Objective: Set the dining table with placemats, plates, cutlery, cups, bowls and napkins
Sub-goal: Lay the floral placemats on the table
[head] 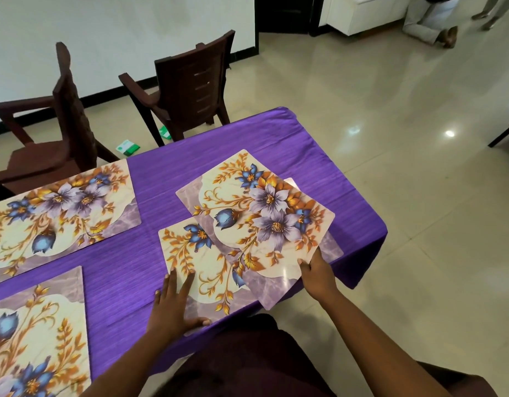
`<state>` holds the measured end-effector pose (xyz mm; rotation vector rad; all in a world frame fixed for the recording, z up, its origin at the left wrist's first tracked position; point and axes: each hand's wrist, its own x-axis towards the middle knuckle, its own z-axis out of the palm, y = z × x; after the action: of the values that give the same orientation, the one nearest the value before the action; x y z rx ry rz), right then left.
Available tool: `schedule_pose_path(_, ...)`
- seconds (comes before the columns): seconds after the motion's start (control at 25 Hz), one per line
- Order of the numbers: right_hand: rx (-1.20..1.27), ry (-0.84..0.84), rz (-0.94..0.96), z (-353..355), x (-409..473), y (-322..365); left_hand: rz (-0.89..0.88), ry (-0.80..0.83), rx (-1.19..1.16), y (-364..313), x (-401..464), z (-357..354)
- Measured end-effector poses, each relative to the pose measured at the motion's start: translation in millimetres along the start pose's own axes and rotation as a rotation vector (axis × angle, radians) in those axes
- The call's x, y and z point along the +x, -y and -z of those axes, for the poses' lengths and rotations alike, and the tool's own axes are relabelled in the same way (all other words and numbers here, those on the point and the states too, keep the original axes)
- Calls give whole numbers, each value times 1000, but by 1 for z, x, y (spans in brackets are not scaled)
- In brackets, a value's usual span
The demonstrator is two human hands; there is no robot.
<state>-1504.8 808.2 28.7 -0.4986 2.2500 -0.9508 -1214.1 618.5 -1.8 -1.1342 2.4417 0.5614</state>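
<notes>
The lifted placemat [256, 222] is tilted, its long axis running from 11 to 5 o'clock, over a flat placemat [190, 262] near the surface's [167, 173] right end. The right hand [316, 270] has its grip pinching the lifted mat's near edge at 5 o'clock. The left hand [173, 305], fingers straight and released, presses the flat mat's near-left corner. Two more placemats [61, 213] [38, 325] lie at 9 and 8 o'clock, purple cloth bare between them. Two chairs [187, 87] stand at 11 o'clock.

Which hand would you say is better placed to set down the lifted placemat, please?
Right, probably: the right hand already grips the lifted placemat at its near edge, while the left hand presses flat on the placemat beneath.
</notes>
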Motion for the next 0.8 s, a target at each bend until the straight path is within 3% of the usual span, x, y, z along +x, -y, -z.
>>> schedule_pose_path(0.28, 139, -101, 23, 46, 47, 30, -17, -67, -43, 5, 1, -6)
schedule_pose_path(0.48, 385, 40, 145, 103, 137, 77, 74, -1, 13, -6, 7, 3)
schedule_pose_path(0.56, 434, 86, 135, 111, 165, 83, 69, -160, 33, -21, 10, 16)
schedule_pose_path(0.68, 472, 121, 70, 120, 187, 79, 109, -431, -255, -65, 51, 45)
schedule_pose_path(0.8, 481, 124, 41, 133, 198, 72, 175, -348, -1026, -137, 108, 97)
